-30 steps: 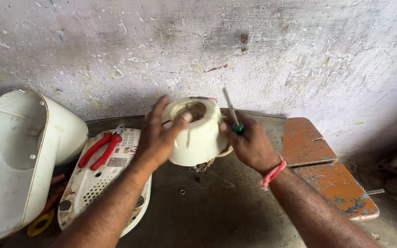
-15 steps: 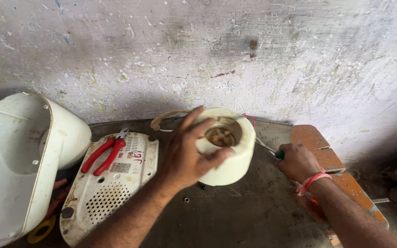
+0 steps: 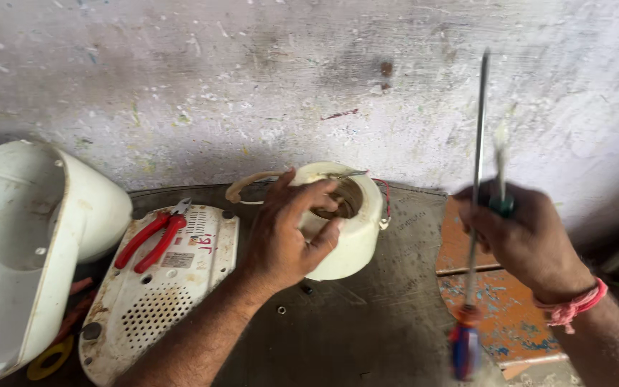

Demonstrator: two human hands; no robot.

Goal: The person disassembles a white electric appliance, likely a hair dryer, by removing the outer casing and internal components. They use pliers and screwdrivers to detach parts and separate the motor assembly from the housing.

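Observation:
My left hand (image 3: 284, 233) grips a cream round motor housing (image 3: 356, 236) on the dark work surface (image 3: 367, 322), fingers curled over its rim; copper windings show inside its opening. My right hand (image 3: 521, 236), with a pink thread band at the wrist, is closed around screwdrivers to the right of the housing: a long one with a red and blue handle (image 3: 465, 347) hanging down and its metal shaft (image 3: 480, 122) pointing up, and a shorter green-handled one beside it, blurred.
A white perforated base plate (image 3: 155, 294) lies at the left with red-handled pliers (image 3: 155, 235) on it. A large white curved appliance shell (image 3: 19, 244) stands at far left, yellow tape (image 3: 48, 358) below it. An orange painted board (image 3: 496, 301) lies at right. A rough whitewashed wall is behind.
My right hand has lifted from beside the housing and now holds the screwdrivers upright at the right. My left hand keeps its grip while the housing has shifted slightly on the surface.

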